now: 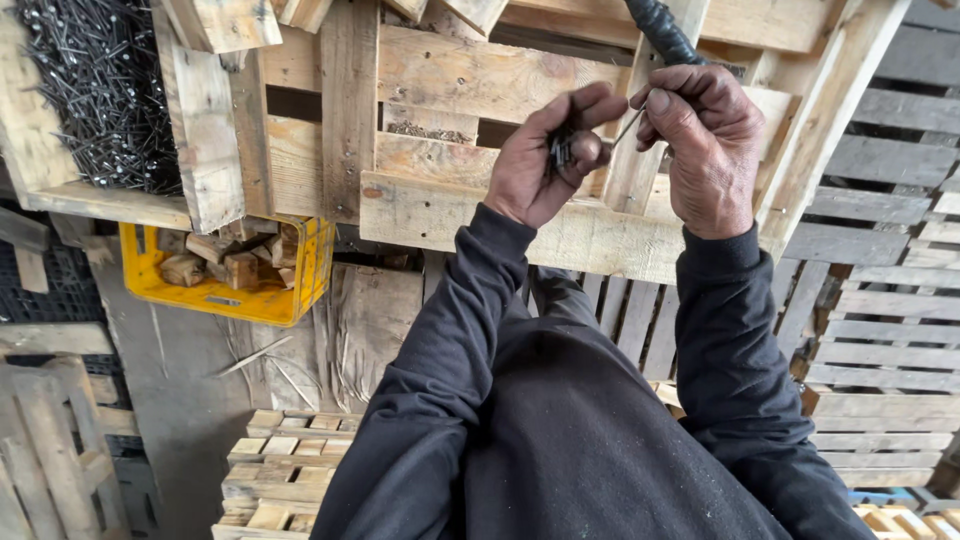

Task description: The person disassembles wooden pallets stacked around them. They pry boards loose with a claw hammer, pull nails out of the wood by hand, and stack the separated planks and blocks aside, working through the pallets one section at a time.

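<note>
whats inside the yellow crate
The yellow crate holds rough chunks of wood, piled loosely. A wooden board overhangs its top edge, so the back of the crate and anything beneath the chunks cannot be seen.

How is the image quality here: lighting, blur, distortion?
Head view: soft, even daylight, no glare or hard shadows; left hand with its nails and right hand are sharp; the pallet boards bow slightly toward the frame edges from the wide lens; the yellow crate lies in mild shade.
</note>
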